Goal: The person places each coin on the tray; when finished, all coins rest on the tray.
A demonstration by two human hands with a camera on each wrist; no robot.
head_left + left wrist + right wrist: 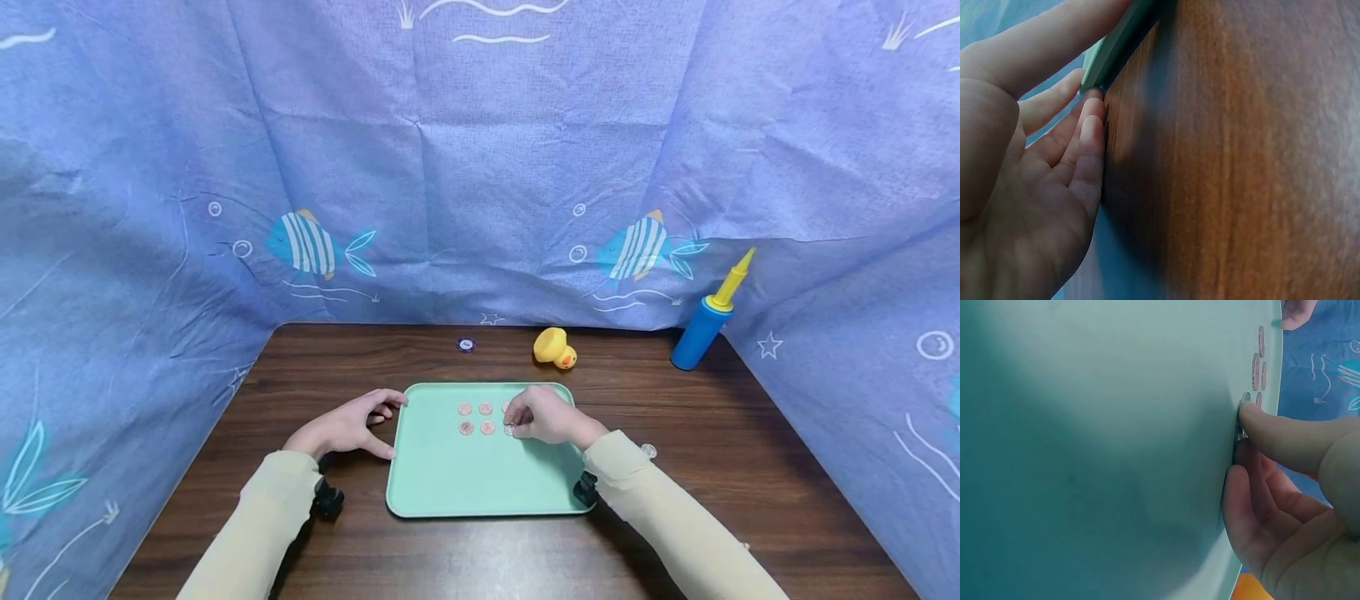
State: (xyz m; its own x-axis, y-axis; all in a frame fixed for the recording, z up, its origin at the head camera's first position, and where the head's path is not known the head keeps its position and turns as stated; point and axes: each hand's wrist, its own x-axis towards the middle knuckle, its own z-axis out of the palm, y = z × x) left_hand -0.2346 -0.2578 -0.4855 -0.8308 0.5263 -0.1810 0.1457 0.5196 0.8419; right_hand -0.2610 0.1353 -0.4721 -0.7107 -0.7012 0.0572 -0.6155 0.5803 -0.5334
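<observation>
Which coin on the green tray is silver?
The coin touched by the right hand, ending the nearer row; the other visible coins on the tray look copper.

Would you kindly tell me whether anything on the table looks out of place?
Yes: the yellow duck behind the green tray lies tipped over rather than upright. Something silvery, perhaps coins, lies off the tray, apart from the copper coins in rows.

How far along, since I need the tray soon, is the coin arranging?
Looks done: five copper-coloured coins lie in two rows on the tray, one partly hidden. In hand: the right hand pinches a silvery coin at the nearer row's end; the left hand touches the tray's edge. Remaining, perhaps: the loose silvery coin or coins on the table right of the tray.
</observation>
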